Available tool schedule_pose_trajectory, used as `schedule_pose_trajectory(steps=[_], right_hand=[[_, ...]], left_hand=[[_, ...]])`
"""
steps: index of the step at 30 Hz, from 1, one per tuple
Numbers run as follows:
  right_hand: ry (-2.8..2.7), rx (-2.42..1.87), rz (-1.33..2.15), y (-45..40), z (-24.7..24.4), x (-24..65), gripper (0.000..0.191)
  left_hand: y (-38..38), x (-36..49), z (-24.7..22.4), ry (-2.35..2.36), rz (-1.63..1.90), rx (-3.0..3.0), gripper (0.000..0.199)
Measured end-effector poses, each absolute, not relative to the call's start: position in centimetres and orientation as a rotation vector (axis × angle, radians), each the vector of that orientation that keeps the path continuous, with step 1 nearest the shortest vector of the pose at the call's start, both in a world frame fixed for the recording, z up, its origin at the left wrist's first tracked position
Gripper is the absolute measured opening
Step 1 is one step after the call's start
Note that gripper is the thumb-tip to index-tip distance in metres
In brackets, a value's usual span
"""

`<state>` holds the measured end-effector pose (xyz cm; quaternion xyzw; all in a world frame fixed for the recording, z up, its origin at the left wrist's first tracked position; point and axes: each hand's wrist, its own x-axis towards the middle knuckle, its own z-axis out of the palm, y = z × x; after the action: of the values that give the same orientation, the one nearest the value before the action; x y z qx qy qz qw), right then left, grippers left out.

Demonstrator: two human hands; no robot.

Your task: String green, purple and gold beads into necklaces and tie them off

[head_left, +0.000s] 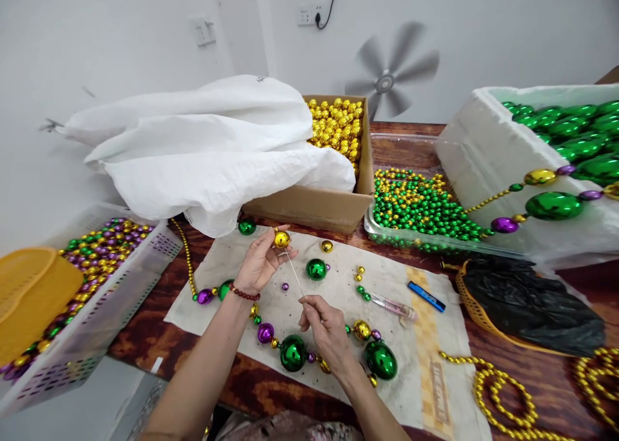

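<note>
My left hand [257,264], with a beaded bracelet [245,293] at its wrist, pinches a shiny gold bead [281,238] above the cloth. From that bead a thin pale strand [294,272] runs down to my right hand [325,328], whose closed fingers grip its lower end. Whether the strand is cord or a needle is unclear. Below my hands lies a bead string with a purple bead [265,333] and large green beads [293,352]; my right hand hides part of it. Loose on the cloth are a green bead [316,269], a gold bead [327,246] and a small purple bead [285,287].
A pale cloth [396,389] covers the table's middle, holding a blue box cutter [426,296]. Around it stand a bead-filled white basket [145,260], a cardboard box [309,207], a clear tray [411,238], a foam box [476,144] and a black-lined basket [464,293]. A fan [385,82] spins behind.
</note>
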<state>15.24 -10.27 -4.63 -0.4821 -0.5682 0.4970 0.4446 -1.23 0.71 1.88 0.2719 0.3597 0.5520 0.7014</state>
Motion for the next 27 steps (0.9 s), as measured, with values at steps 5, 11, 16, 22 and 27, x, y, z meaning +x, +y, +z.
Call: schedule_pose_trajectory(steps=[5, 11, 16, 22, 27], right_hand=[[-1.367, -1.202, 1.248, -10.1, -4.6, 14.9, 0.024], [-1.356, -1.184, 1.231, -9.8, -4.7, 14.7, 0.025], [-1.371, -1.216, 1.240, -10.2, -4.9, 15.0, 0.026], [-1.283, -1.208, 1.222, -9.3, -4.4, 14.4, 0.026], [-1.256, -1.175, 1.214, -8.1, -3.8, 14.6, 0.021]], left_hand=[[0.3, -0.7, 1.7, 0.795, 1.187, 0.619, 0.035], [-0.3, -0.1, 1.4, 0.821, 1.203, 0.594, 0.034], [-0.5, 0.0, 1.1, 0.817, 1.201, 0.626, 0.034], [-1.6, 0.9, 0.7, 0.827, 1.096, 0.686, 0.037], [-2.4, 1.6, 0.3, 0.896, 1.008, 0.866, 0.037]])
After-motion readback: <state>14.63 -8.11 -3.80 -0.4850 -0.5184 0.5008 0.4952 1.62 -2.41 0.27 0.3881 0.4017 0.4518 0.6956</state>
